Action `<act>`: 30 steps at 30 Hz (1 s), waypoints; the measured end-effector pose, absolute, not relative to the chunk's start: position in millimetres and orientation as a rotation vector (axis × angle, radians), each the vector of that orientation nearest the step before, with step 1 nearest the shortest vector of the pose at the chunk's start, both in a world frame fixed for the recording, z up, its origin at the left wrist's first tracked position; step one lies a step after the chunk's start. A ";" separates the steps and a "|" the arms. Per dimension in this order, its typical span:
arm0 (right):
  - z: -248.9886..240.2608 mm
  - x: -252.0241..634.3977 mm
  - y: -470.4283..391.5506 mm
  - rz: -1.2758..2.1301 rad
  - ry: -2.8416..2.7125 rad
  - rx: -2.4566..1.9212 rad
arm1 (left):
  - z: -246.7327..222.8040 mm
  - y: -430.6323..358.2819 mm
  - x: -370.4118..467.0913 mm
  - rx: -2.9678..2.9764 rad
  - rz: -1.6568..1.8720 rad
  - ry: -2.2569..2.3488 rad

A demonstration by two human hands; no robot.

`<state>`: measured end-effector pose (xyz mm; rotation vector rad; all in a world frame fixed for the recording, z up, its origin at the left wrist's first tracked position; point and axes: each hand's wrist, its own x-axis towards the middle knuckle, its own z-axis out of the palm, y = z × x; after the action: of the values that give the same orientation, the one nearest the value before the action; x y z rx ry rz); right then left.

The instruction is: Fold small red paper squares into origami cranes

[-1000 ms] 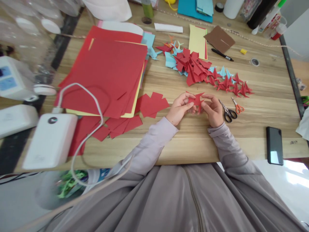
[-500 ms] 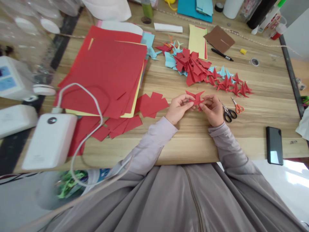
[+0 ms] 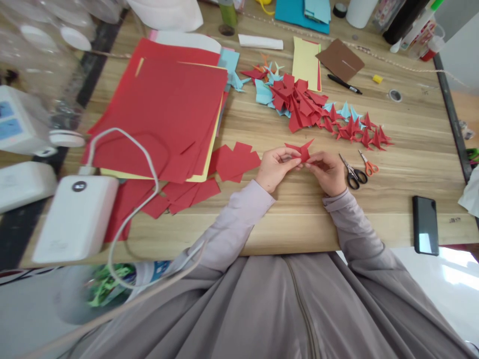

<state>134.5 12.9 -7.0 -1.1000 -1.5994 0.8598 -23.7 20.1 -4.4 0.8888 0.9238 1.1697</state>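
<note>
A small folded red paper piece [image 3: 305, 151] with two pointed ends sticking up is held between both hands above the table's front part. My left hand [image 3: 279, 167] pinches it from the left, thumb on top. From the right, my right hand [image 3: 328, 170] grips its edge between thumb and fingers. Beyond the hands lies a pile of folded red papers [image 3: 299, 102], with pointed red shapes [image 3: 350, 128] and light blue ones [image 3: 345, 110] to its right. Loose red paper squares [image 3: 234, 162] are left of my left hand.
Black-handled scissors [image 3: 354, 177] and small orange scissors [image 3: 369, 167] lie just right of my right hand. Large red sheets [image 3: 160, 114] are stacked at left, beside a white power bank [image 3: 77, 217] with a looping cable. A phone [image 3: 425, 224] rests at the right front edge.
The red piece has turned and shifted slightly left, its right point now rising more steeply. My right hand's fingers have moved a little left and closed in on it.
</note>
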 end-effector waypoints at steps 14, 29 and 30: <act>-6.8 136.2 11.6 0.671 -1.696 -1.112 | -0.1 21.3 -23.9 0.670 1.167 0.930; -4.2 136.8 11.8 0.719 -1.693 -1.128 | -3.7 20.6 -23.0 0.674 1.172 0.948; -4.2 137.0 11.9 0.717 -1.693 -1.134 | -3.8 20.5 -22.8 0.670 1.175 0.946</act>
<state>137.0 11.9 -4.2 -1.1339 -1.6928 0.7166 -22.8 20.5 -3.8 0.6704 0.9456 1.1752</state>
